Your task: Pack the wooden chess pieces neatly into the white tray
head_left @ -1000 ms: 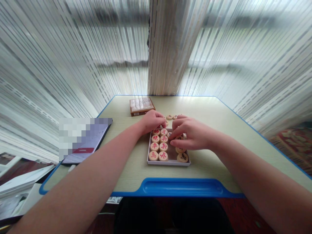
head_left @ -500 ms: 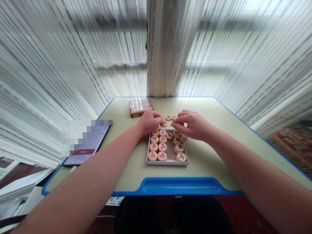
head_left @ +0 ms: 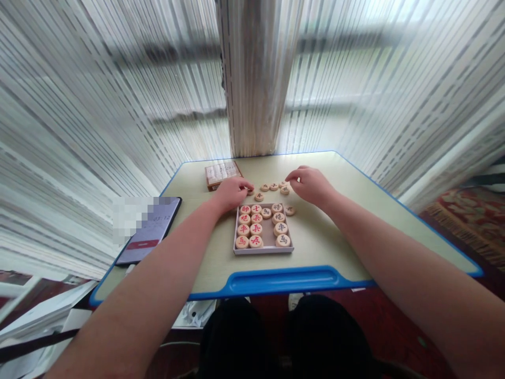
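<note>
Chinese chess pieces with red and black characters stand in rows in a shallow white box tray (head_left: 263,251). My left hand (head_left: 231,192) is beyond the tray's far left corner, its fingers closed on a Chinese chess piece (head_left: 250,192) at the tabletop. A loose piece (head_left: 259,197) lies just right of it. To the far right, my right hand (head_left: 310,184) has bent fingers, thumb and index apart, beside two loose pieces, one dark-lettered piece (head_left: 284,190) among them. I see nothing in its grasp. Another loose piece (head_left: 290,210) lies against the tray's right side.
A brown patterned box lid (head_left: 223,172) lies at the back left. A tablet-like device (head_left: 152,237) rests on the table's left edge. The pale table (head_left: 331,242) has a blue rim and a moulded blue trough (head_left: 282,280) in front. Striped curtains hang behind.
My hands have moved apart, the left one leftward and the right one away from the tray. More loose pieces behind the tray are uncovered. The view has shifted slightly.
</note>
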Available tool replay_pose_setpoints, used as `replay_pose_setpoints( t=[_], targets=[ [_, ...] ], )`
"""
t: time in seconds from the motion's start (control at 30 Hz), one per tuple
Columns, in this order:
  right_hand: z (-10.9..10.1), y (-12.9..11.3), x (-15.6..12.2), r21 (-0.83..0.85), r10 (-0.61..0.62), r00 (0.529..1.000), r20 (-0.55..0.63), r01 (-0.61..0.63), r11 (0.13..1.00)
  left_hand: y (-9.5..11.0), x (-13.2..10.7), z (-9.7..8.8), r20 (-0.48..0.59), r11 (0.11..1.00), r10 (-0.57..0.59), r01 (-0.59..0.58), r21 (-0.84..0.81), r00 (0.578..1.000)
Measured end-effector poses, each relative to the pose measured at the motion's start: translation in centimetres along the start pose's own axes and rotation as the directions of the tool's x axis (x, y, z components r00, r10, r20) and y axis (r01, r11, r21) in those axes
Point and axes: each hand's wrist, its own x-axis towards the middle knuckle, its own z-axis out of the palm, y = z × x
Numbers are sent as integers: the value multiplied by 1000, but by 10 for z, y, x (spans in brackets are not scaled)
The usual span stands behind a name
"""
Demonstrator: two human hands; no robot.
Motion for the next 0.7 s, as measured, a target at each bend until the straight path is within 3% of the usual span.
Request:
replay_pose_setpoints(
  t=[0.17,0.5,0.63,0.7],
  targets=[
    [-1,-3,-1,16,-47,999,2,47,999,-9,2,-3,-24,998,-46,45,-34,999],
    [-5,-21,-11,69,-169,969,181,159,985,-8,-1,-3,-71,997,-66,69,46,995],
    [-2,-19,-10,73,-186,972,145,177,981,-8,0,-1,-125,995,-40,51,83,991],
    [-2,-17,-9,76,-178,979,98,171,982,-4,0,0,-169,999,-40,44,21,985]
  ],
)
